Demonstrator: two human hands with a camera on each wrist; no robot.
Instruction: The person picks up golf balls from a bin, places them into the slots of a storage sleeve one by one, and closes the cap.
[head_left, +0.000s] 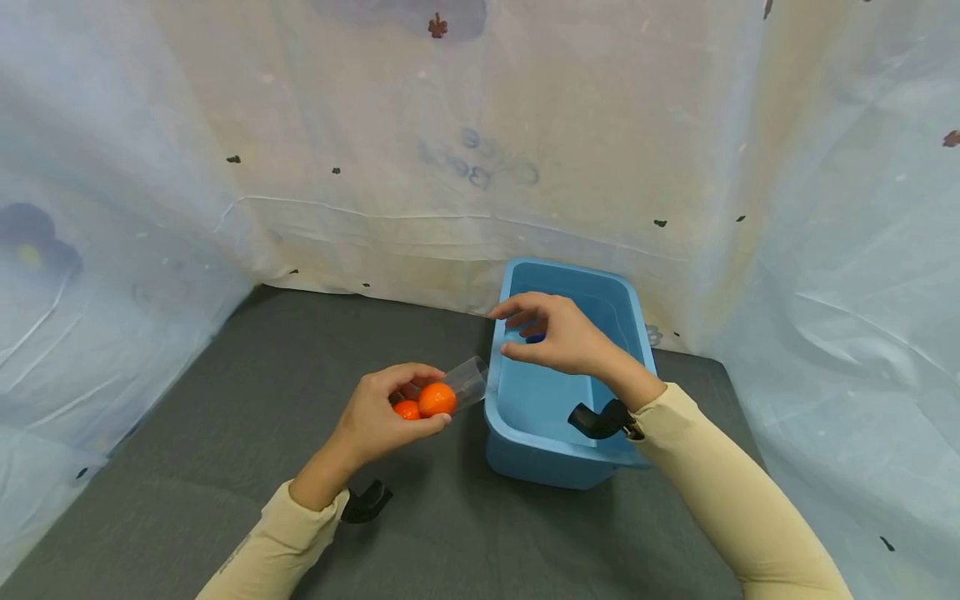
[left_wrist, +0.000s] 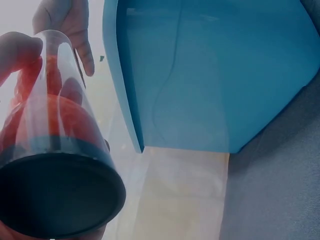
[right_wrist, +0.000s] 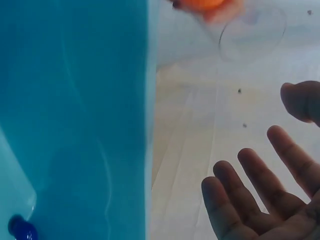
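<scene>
Head view shows the left hand (head_left: 375, 417) curled round a clear plastic cup (head_left: 457, 385) holding orange balls (head_left: 437, 399), tipped toward the blue tub (head_left: 525, 467) just beside it. The right hand (head_left: 558, 333) hovers with fingers relaxed and empty over the tub. I'd judge the cup's mouth should clear the rim before tipping further.

Left hand (head_left: 378, 412) curled in a grip, forearm angled inward. Right hand (head_left: 558, 333) hovering, fingers (right_wrist: 235, 200) relaxed and spread, wrist bent.
</scene>
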